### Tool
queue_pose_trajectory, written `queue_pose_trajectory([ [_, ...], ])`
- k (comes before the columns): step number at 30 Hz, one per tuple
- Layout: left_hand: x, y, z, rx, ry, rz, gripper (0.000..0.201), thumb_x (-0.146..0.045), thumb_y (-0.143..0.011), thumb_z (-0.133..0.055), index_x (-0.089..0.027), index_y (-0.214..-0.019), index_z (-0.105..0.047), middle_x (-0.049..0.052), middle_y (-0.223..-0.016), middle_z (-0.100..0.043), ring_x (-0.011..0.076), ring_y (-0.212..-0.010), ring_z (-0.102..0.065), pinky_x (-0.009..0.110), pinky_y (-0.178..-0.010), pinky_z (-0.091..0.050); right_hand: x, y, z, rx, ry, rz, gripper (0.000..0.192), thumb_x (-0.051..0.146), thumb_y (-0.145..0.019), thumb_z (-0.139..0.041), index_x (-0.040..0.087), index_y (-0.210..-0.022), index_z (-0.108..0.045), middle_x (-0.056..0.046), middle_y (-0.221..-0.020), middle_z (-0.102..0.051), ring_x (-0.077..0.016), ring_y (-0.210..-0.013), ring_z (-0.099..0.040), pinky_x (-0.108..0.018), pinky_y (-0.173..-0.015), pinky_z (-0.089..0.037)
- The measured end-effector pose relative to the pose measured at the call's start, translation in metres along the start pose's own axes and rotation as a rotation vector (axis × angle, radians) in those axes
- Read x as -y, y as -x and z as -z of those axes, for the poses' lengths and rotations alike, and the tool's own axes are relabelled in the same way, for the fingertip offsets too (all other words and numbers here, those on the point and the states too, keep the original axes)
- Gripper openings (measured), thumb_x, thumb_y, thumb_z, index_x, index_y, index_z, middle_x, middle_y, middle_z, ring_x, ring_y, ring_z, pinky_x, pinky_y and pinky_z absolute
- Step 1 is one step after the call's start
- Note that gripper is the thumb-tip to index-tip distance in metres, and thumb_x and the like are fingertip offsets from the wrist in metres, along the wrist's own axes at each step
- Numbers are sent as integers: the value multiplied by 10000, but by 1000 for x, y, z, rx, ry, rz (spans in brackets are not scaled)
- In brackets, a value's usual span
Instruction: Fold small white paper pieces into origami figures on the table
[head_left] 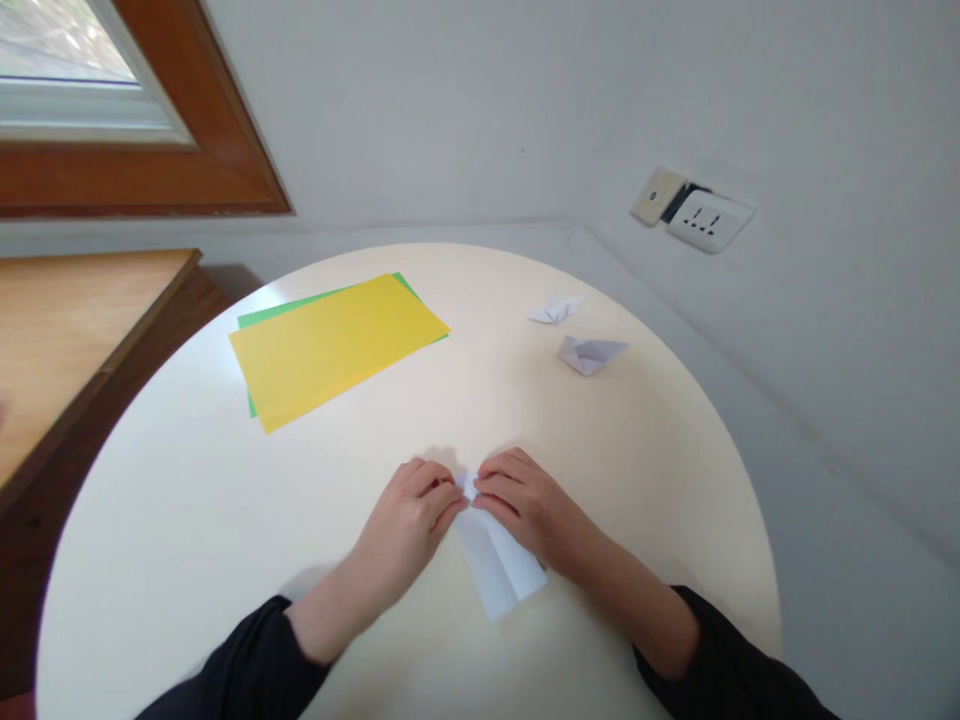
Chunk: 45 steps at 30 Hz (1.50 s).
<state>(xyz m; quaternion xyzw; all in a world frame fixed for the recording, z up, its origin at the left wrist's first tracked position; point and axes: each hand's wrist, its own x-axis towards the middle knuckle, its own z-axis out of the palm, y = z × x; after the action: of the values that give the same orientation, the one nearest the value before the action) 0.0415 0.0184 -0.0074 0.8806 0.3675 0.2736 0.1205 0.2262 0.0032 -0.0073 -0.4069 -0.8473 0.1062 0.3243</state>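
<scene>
White, creased, oblong paper (pixel 501 570) was at near centre, over the round cream-white table (pixel 187 520). Left hand (pixel 409 515): fingertips were clamped on its far end, left side. Right hand (pixel 536 510): clamped opposite, close by. Farther right sat two small folded white paper shapes (pixel 590 355); farther left, a yellow rectangular paper sheet (pixel 337 350) overlay a green paper sheet (pixel 251 321).

Bright daylight shows at the upper-left window (pixel 64 40), its outdoors washed out; I see pale glare on the counter (pixel 172 480) nearby, soft shadows around the left hand (pixel 411 512), slight blur overall.
</scene>
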Motion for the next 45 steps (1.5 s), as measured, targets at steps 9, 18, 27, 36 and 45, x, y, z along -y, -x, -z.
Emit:
queue_pose_trajectory([
  [9,0,-2,2,24,-46,-27,198,-204,-878,-509,-156,-758,-658,42,-761,-631,168,-723,-544,312,-662,-467,3,-1,0,40,140,50,150,138,-891,-489,129,-811,-616,-80,-802,-622,-196,-806,-534,-336,-723,-498],
  [18,0,-3,2,39,-120,-47,201,-196,-884,-494,-171,-749,-642,27,-712,-606,169,-690,-508,306,-635,-404,1,-2,-2,59,198,40,164,173,-889,-513,148,-759,-609,-60,-757,-612,-179,-770,-530,-307,-724,-450],
  [27,2,-2,0,20,-120,-54,188,-207,-882,-497,-179,-769,-644,22,-719,-606,170,-695,-506,309,-652,-396,1,-2,-5,18,260,86,163,135,-882,-508,166,-746,-593,-43,-786,-606,-162,-766,-515,-279,-691,-392],
  [36,2,-3,1,1,-116,-77,157,-229,-862,-540,-171,-761,-646,26,-734,-628,173,-703,-504,312,-661,-395,0,-3,-8,58,319,77,178,139,-890,-489,174,-734,-566,-34,-753,-593,-167,-751,-486,-289,-675,-352],
  [45,1,-6,2,49,-41,33,115,-186,-832,-568,-182,-767,-663,20,-747,-642,168,-703,-535,320,-663,-403,-2,-5,-8,37,87,-60,172,142,-904,-443,171,-764,-541,-52,-768,-593,-183,-760,-502,-320,-707,-409],
])
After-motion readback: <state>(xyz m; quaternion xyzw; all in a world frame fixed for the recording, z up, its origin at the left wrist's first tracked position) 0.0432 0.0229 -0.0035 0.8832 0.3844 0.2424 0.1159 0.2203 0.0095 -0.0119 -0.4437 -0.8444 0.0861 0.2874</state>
